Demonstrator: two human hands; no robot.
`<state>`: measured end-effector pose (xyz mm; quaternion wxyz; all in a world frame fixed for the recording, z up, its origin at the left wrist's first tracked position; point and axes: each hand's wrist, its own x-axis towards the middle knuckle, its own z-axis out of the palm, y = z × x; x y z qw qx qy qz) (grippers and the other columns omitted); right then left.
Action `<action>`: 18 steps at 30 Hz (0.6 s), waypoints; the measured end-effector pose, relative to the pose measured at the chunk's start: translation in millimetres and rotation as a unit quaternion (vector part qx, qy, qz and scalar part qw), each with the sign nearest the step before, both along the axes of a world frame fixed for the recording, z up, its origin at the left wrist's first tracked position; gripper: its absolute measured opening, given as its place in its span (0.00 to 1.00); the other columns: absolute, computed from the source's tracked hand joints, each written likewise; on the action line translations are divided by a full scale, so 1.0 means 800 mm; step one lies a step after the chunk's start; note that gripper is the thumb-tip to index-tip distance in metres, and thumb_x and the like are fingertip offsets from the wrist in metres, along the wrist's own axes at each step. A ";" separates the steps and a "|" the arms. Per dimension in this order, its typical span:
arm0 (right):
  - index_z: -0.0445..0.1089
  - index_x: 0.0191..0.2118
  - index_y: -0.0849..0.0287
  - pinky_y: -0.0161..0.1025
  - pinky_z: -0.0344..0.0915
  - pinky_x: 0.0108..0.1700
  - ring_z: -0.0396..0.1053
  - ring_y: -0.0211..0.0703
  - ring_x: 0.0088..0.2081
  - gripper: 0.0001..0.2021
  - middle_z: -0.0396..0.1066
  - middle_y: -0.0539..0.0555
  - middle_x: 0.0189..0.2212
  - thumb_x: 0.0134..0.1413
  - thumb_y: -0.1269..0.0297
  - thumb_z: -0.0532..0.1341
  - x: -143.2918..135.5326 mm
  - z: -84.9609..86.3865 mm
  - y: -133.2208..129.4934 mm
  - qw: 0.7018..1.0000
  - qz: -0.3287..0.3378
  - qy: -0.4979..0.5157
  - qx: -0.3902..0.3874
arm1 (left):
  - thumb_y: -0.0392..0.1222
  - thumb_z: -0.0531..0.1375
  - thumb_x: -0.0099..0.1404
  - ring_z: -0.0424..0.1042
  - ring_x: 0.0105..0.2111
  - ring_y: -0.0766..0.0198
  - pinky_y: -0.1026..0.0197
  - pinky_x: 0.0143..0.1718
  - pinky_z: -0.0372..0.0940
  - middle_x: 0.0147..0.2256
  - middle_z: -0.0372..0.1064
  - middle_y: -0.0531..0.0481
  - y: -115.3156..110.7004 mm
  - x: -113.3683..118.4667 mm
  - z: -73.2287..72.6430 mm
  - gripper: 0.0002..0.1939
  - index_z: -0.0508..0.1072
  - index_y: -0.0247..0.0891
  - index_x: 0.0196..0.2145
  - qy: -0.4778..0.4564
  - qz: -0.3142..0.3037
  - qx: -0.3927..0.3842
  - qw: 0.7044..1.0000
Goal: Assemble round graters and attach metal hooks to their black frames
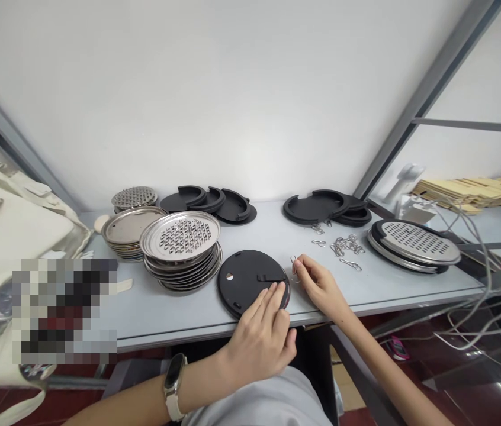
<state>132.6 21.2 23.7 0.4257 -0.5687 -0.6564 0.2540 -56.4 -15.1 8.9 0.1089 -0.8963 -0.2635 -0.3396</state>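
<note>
The head view shows us a white wall (241,100) across the top of the frame and a gray table (410,293) under it. At the left edge we see a big cream bag (10,213). At the right edge lie flat wood pieces (459,195). Left of the middle we find a tall metal pile (182,236) with a grater on top, and some flat plates (132,225) just behind it. Right of the middle sits a short stack (417,245) of black and metal rounds. Black holders (233,207) lean on each other near the wall, and more black trays (317,207) lie to their right. In the lower middle of the frame is the black disc (250,275), flat on the table. The left hand (263,331) has its fingers out straight, resting on the disc. The right hand (317,284), just beside the disc, pinches a thin wire clip (294,269). More little clips (346,245) lie right of center.
</note>
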 end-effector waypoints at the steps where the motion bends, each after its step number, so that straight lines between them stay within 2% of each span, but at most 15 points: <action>1: 0.59 0.29 0.57 0.34 0.54 0.28 0.55 0.35 0.23 0.16 0.54 0.45 0.21 0.66 0.54 0.49 -0.001 0.000 0.000 1.000 0.005 -0.003 0.000 | 0.37 0.51 0.65 0.60 0.58 0.48 0.52 0.58 0.61 0.56 0.61 0.28 0.000 -0.001 0.004 0.13 0.73 0.25 0.37 -0.011 -0.011 -0.007 1.000; 4: 0.59 0.29 0.57 0.34 0.54 0.29 0.55 0.35 0.23 0.15 0.55 0.45 0.21 0.66 0.55 0.49 -0.002 0.001 0.000 1.000 0.014 -0.011 -0.001 | 0.31 0.51 0.65 0.64 0.56 0.50 0.54 0.59 0.61 0.54 0.63 0.28 0.002 -0.006 0.015 0.12 0.74 0.25 0.34 -0.043 -0.038 -0.024 0.998; 8: 0.57 0.27 0.57 0.34 0.54 0.30 0.55 0.36 0.25 0.16 0.55 0.45 0.21 0.66 0.56 0.49 -0.001 0.002 -0.001 1.000 0.009 -0.013 0.013 | 0.28 0.48 0.64 0.68 0.53 0.52 0.58 0.56 0.64 0.54 0.62 0.25 0.012 -0.018 0.030 0.14 0.74 0.21 0.34 -0.071 -0.074 -0.090 0.991; 11: 0.55 0.26 0.56 0.34 0.55 0.31 0.56 0.36 0.26 0.17 0.56 0.46 0.22 0.66 0.56 0.48 0.000 0.003 -0.001 1.000 0.016 -0.013 0.017 | 0.27 0.49 0.62 0.67 0.53 0.49 0.56 0.55 0.65 0.52 0.65 0.25 0.021 -0.028 0.037 0.13 0.73 0.23 0.31 -0.083 -0.093 -0.078 0.989; 13: 0.53 0.26 0.56 0.34 0.54 0.31 0.56 0.36 0.26 0.17 0.55 0.46 0.22 0.67 0.57 0.48 -0.001 0.004 -0.001 0.999 0.024 -0.023 0.016 | 0.27 0.49 0.59 0.67 0.53 0.48 0.53 0.56 0.63 0.48 0.68 0.26 0.028 -0.034 0.040 0.12 0.72 0.23 0.32 -0.064 -0.121 -0.073 0.988; 15: 0.52 0.25 0.56 0.34 0.53 0.30 0.54 0.36 0.25 0.17 0.53 0.45 0.21 0.66 0.57 0.48 -0.002 0.003 0.000 0.998 0.032 -0.040 0.020 | 0.29 0.49 0.57 0.67 0.53 0.48 0.51 0.57 0.62 0.46 0.69 0.28 0.035 -0.039 0.043 0.15 0.71 0.21 0.38 -0.008 -0.149 -0.102 0.983; 18: 0.50 0.24 0.57 0.34 0.51 0.29 0.52 0.35 0.24 0.17 0.50 0.45 0.21 0.66 0.59 0.49 -0.003 0.002 0.001 0.996 0.051 -0.067 0.026 | 0.31 0.50 0.59 0.65 0.54 0.51 0.51 0.57 0.61 0.49 0.67 0.31 0.042 -0.043 0.051 0.17 0.66 0.23 0.45 0.071 -0.143 -0.145 0.977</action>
